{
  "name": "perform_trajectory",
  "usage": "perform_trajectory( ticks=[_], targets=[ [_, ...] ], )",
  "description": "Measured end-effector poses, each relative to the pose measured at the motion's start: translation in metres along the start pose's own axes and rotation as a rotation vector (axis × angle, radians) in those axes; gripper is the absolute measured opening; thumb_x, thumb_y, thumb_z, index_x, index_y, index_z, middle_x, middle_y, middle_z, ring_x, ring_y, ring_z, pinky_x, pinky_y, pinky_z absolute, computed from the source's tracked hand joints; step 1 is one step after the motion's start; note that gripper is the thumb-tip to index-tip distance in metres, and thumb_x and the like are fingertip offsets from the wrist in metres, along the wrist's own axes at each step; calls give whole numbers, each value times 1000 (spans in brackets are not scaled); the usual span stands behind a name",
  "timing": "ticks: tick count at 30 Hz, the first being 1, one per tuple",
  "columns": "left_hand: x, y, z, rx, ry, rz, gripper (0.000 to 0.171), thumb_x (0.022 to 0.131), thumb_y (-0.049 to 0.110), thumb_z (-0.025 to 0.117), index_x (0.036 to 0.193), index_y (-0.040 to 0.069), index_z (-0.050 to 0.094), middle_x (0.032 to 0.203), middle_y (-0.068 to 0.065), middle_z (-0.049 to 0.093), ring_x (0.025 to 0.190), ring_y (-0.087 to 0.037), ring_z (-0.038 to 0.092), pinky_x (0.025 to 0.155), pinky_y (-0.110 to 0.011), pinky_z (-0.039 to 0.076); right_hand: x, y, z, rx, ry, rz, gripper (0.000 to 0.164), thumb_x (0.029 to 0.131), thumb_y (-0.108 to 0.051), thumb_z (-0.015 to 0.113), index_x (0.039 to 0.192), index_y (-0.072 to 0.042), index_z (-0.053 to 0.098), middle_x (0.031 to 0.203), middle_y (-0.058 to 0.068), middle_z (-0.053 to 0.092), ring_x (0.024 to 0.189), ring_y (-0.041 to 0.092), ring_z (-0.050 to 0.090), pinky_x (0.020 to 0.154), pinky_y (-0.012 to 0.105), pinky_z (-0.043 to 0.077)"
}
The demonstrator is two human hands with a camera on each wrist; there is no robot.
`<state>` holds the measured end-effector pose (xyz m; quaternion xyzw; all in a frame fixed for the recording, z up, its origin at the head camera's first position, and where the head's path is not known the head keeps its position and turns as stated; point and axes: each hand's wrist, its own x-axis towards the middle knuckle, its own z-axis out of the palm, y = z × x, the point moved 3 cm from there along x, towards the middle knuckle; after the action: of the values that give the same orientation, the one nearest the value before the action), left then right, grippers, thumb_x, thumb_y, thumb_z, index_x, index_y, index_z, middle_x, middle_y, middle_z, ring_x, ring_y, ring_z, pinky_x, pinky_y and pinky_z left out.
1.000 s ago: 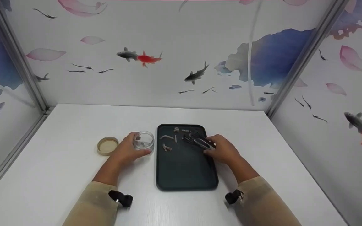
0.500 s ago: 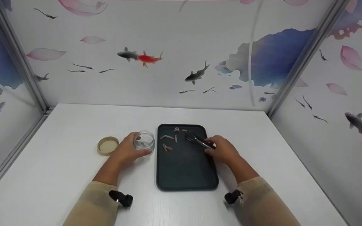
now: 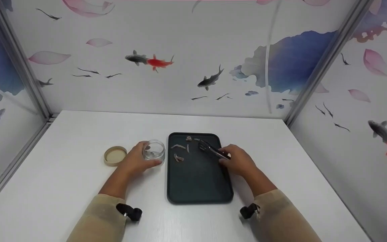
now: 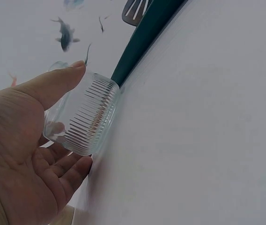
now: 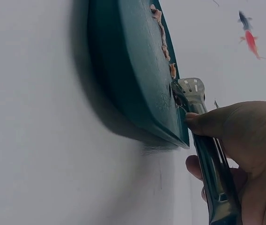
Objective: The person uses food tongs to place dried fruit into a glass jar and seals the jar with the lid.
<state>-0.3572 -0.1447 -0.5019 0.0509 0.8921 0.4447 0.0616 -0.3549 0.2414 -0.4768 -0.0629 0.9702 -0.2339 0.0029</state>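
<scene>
My left hand [image 3: 135, 161] holds a clear glass jar [image 3: 154, 154] just left of the dark green tray [image 3: 200, 185]. Thumb and fingers curl round its ribbed side in the left wrist view, and something small and brownish shows through the glass [image 4: 88, 112]. With my right hand [image 3: 237, 160] I grip metal tongs [image 3: 213, 151] over the tray's right edge. Their slotted head [image 5: 191, 86] is low over the tray's far right part. Several shrivelled, brownish dried pieces [image 3: 178, 158] lie on the far half of the tray, one of them near the tongs' tips.
A round, tan jar lid [image 3: 115, 156] lies on the white table [image 3: 79, 134] left of my left hand. White walls [image 3: 180, 30] printed with fish and petals enclose the table at the back and sides.
The arms of the tongs have come closer together, and their head has shifted slightly right. My left hand and the jar stay in place.
</scene>
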Motion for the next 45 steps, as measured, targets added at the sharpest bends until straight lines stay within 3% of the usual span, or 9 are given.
perform_trajectory(
  ticks=[20,33,45],
  targets=[
    [-3,1,-1,7,-14,-19,110,86,54,87,167,7,28,171,-23,37,157,-41,40,129,-59,34,-3,-25,-11,30,15,-66,42,101,-26,76,142,-20,70,133,4,69,116,22,66,101,47,56],
    [-3,2,0,-3,-4,-21,108,87,52,87,167,9,28,171,-21,37,157,-40,40,130,-58,32,2,-64,-7,-3,25,-116,43,101,-28,76,143,-23,69,137,3,69,127,23,66,111,50,53],
    [-2,2,0,10,1,-17,108,86,52,88,166,8,31,169,-22,40,157,-41,41,129,-59,33,3,-91,-4,14,44,-213,42,101,-28,76,142,-22,70,134,3,69,123,24,66,106,50,54]
  ],
)
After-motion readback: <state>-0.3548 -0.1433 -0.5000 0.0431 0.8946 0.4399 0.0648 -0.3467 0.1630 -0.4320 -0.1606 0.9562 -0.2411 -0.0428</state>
